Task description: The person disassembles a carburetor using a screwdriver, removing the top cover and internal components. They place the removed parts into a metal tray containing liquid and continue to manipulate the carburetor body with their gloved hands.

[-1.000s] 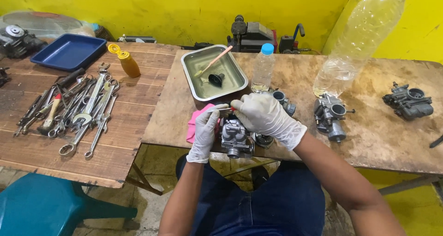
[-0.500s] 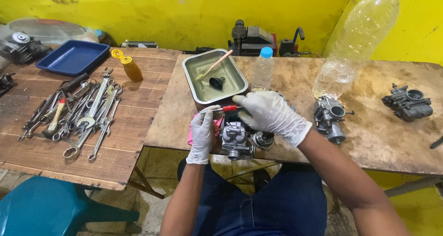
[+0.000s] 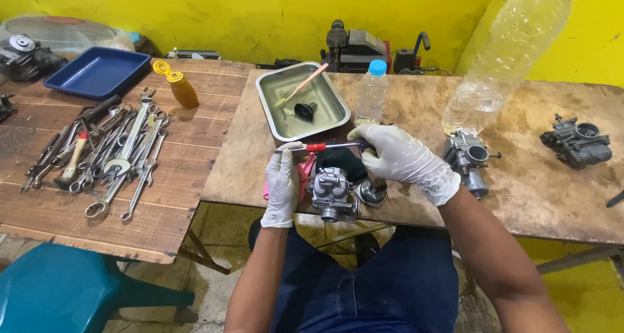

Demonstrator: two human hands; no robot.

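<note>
Both my hands wear white gloves. My right hand (image 3: 404, 160) grips a screwdriver (image 3: 323, 146) with a red collar, held level and pointing left. My left hand (image 3: 283, 185) rests its fingers near the screwdriver's tip, beside a pink rag (image 3: 303, 172). A grey carburetor (image 3: 333, 192) stands at the table's front edge between my hands, with a round metal part (image 3: 372, 193) just right of it.
A steel tray (image 3: 275, 117) holds a brush and a black part. A small capped bottle (image 3: 372, 92), a large tipped plastic bottle (image 3: 500, 66) and two more carburetors (image 3: 469, 159) (image 3: 576, 140) sit on the right table. Spanners (image 3: 110, 151), a blue tray (image 3: 97, 73) lie left.
My right hand has lifted the screwdriver from a slant near the carburetor to a level position above it. My left hand has risen to its tip.
</note>
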